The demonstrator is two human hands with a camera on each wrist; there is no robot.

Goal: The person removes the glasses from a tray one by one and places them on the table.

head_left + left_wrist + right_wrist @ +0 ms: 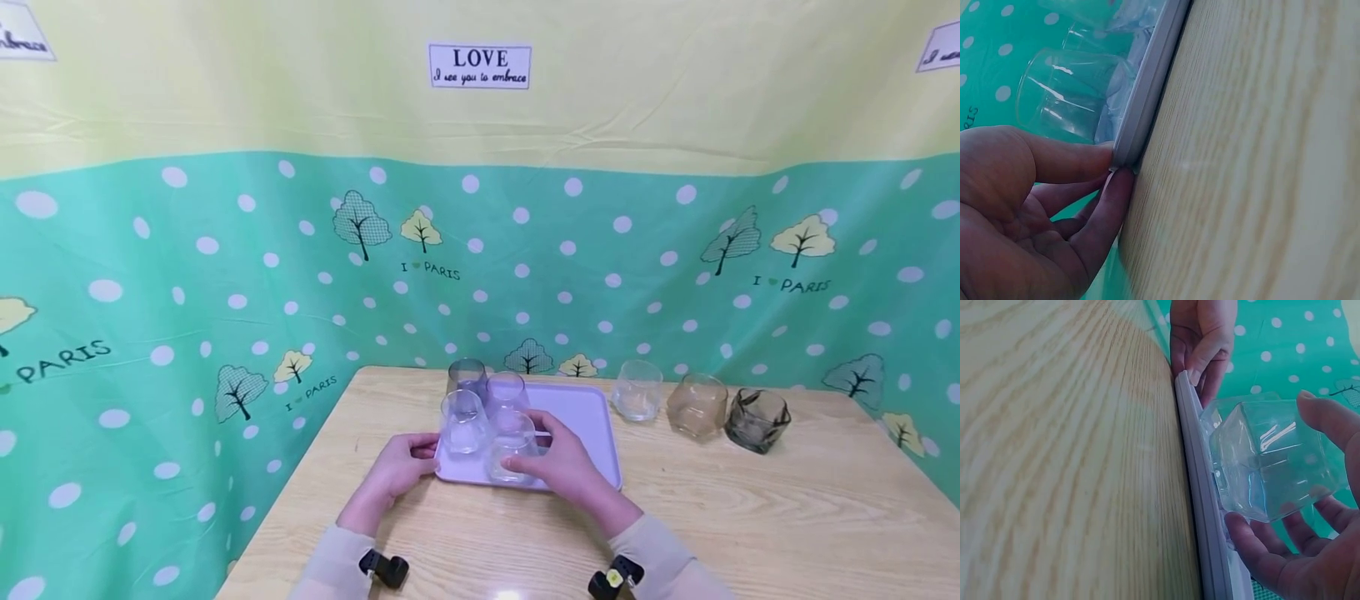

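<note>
A lilac tray (581,417) lies on the wooden table with several glasses grouped over its left half. My left hand (397,468) pinches the tray's near left corner, thumb on the rim (1129,137) and fingers at its underside. With thumb and fingers around it, my right hand (570,462) holds a clear angular glass (1279,462) at the tray's front edge. Close beside that glass stands another clear glass (462,425). Behind them are a smoky grey glass (467,373) and a glass that looks faintly pinkish (506,390), both partly hidden.
To the right of the tray, along the back of the table (750,508), stand a clear glass (637,398), an amber glass (696,408) and a dark grey glass (757,423). A green and yellow patterned curtain (420,325) hangs right behind the table.
</note>
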